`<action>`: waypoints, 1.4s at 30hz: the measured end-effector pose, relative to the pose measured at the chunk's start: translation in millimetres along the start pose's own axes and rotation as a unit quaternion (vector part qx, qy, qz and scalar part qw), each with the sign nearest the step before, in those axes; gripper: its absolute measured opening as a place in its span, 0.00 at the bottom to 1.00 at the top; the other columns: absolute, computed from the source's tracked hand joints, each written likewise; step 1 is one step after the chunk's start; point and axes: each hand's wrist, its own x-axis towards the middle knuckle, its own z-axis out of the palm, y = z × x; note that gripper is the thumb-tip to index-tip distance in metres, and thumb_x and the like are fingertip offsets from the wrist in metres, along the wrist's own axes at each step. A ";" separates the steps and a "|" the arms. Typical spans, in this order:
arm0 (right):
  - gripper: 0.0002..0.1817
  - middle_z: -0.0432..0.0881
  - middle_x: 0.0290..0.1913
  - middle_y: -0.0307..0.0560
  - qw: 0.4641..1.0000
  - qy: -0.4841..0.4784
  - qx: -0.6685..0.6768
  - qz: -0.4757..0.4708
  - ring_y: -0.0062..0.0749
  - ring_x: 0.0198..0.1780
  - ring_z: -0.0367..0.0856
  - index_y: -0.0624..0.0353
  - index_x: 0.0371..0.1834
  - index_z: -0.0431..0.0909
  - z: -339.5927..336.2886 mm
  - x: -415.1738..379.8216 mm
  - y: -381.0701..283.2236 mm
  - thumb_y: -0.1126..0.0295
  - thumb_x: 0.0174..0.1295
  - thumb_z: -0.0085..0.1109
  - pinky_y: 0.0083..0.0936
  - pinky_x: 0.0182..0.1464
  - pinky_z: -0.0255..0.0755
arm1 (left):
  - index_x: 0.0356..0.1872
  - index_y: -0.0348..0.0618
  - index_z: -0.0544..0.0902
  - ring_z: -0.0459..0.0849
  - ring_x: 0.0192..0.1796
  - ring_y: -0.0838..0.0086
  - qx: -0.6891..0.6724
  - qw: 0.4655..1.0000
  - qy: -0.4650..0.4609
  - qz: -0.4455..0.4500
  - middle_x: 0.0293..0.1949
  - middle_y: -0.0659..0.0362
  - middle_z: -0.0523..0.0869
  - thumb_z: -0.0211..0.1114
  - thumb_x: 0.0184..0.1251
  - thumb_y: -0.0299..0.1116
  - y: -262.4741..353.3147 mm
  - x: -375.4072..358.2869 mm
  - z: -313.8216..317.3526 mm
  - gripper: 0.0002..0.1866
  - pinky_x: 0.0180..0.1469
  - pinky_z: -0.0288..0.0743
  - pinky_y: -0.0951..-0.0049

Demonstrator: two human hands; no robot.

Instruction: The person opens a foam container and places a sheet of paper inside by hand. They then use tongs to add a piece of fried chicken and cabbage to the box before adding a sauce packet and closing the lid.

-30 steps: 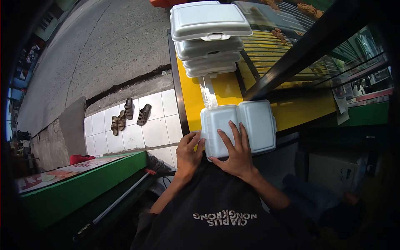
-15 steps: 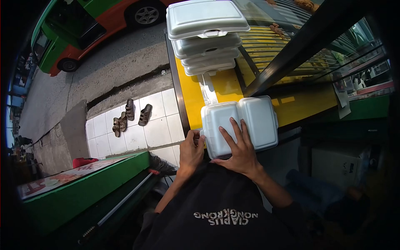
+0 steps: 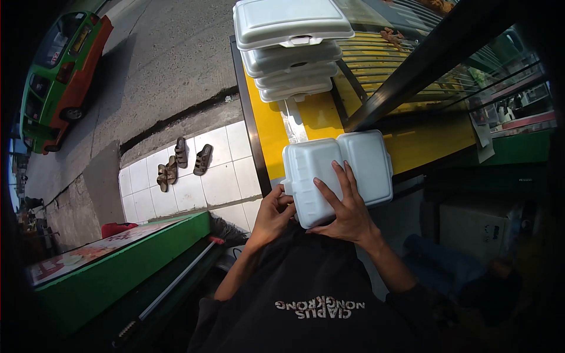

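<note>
A white foam box (image 3: 315, 162) lies at the front edge of the yellow counter (image 3: 272, 132), and a second white box (image 3: 366, 162) sits against its right side. My right hand (image 3: 347, 215) rests on the left box with its fingers apart, the thumb along the near edge. At that box's left edge, just below its tab, my left hand (image 3: 273, 216) has its fingers curled together; what they hold, if anything, is hidden. Farther back on the counter stands a stack of several closed white boxes (image 3: 294, 59).
A black post (image 3: 412, 82) slants over the counter beside a glass case with fried food. Brown sandals (image 3: 203, 159) lie on white floor tiles (image 3: 220, 187) to the left. A green ledge (image 3: 135, 247) is at lower left. A green and orange vehicle (image 3: 56, 82) is on the road.
The vehicle has moved left along the road. My left hand has slid slightly down along the box's edge, and my right hand has shifted slightly right on the box.
</note>
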 end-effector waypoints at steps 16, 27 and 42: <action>0.25 0.74 0.56 0.64 0.753 0.621 0.150 0.157 0.51 0.58 0.77 0.74 0.61 0.67 -86.4 -37.6 40.0 0.68 0.65 0.53 0.42 0.60 0.75 | 0.50 0.45 0.81 0.75 0.32 0.76 0.419 0.891 0.080 0.158 0.32 0.61 0.76 0.75 0.54 0.29 8.1 -1.9 36.5 0.21 0.35 0.73 0.76; 0.34 0.70 0.62 0.62 0.604 0.735 0.195 0.238 0.48 0.62 0.74 0.74 0.67 0.59 -139.2 -140.5 69.3 0.64 0.65 0.61 0.44 0.62 0.73 | 0.50 0.40 0.82 0.74 0.28 0.81 0.367 0.919 -0.007 0.140 0.27 0.63 0.78 0.73 0.59 0.30 30.5 -21.2 101.7 0.18 0.32 0.70 0.78; 0.27 0.73 0.62 0.52 0.458 0.631 0.488 0.393 0.43 0.63 0.74 0.67 0.67 0.64 -147.9 -314.4 147.8 0.64 0.69 0.54 0.41 0.62 0.72 | 0.64 0.36 0.62 0.86 0.42 0.58 0.276 0.950 -0.121 0.079 0.43 0.41 0.84 0.67 0.65 0.36 -142.9 6.8 311.7 0.32 0.45 0.79 0.63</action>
